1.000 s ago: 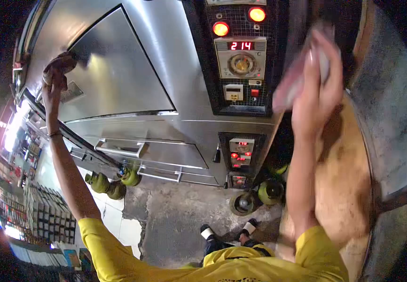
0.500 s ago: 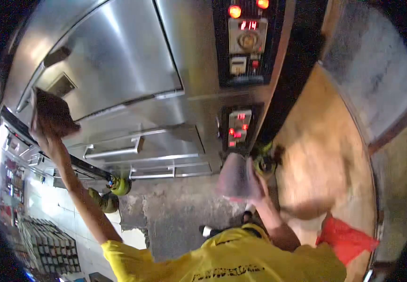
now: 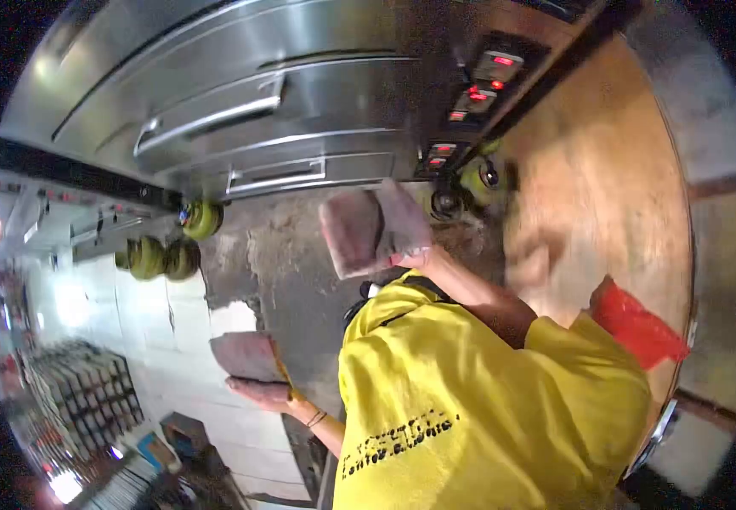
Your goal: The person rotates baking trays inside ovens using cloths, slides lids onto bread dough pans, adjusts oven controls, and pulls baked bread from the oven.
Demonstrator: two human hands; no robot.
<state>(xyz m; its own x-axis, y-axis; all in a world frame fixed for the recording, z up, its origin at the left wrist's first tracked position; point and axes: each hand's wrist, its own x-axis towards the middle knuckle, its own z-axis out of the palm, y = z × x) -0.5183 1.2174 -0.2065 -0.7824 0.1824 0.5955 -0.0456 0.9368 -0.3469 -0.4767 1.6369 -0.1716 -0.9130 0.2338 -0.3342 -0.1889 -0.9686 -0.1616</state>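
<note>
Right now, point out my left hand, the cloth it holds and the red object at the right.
Left hand (image 3: 263,392): head view, on the middle of the hand.
Cloth (image 3: 246,357): head view, on the middle of its upper face.
Red object (image 3: 636,328): head view, on the middle of its visible side.

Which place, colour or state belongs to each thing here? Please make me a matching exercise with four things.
Things
1. Shirt
2. Gas bottles
3. Left hand
4. Long handle

Places, colours and states
A. Holding a cloth, with a band at the wrist
B. On the steel front
C. Yellow, with dark lettering
D. Green

Right pairs: 1-C, 2-D, 3-A, 4-B
</note>
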